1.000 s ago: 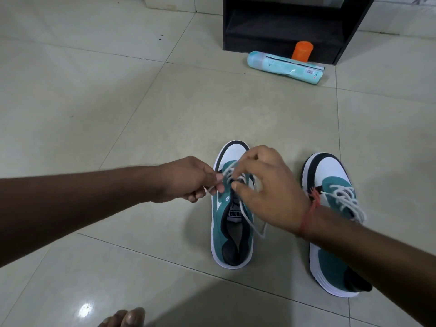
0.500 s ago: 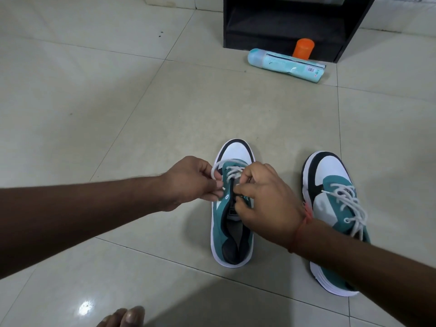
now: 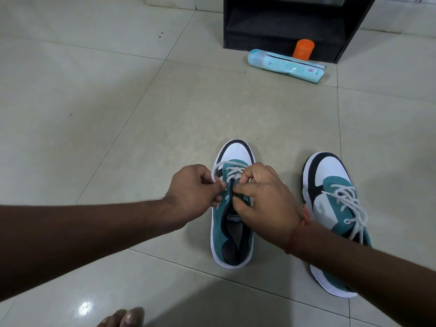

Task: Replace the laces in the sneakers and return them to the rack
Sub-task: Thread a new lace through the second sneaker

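Two teal, white and black sneakers stand on the tiled floor, toes pointing away from me. The left sneaker (image 3: 232, 241) has a white lace (image 3: 232, 169) through its front eyelets only. My left hand (image 3: 192, 192) pinches a loop of that lace at the shoe's left side. My right hand (image 3: 264, 204) sits over the tongue, its thumb and fingers pinching the lace near the eyelets. The right sneaker (image 3: 330, 199) is fully laced in white, and my right forearm crosses over its heel. The black rack (image 3: 290, 24) stands at the far end of the floor.
A light blue tube-shaped pack (image 3: 285, 66) lies in front of the rack, with an orange cylinder (image 3: 303, 49) just behind it. Toes (image 3: 127, 317) show at the bottom edge. Bare floor tiles (image 3: 94, 102) spread to the left.
Both hands have dropped lower and closer onto the left sneaker's eyelets, and the loose lace end that hung by the tongue is drawn in.
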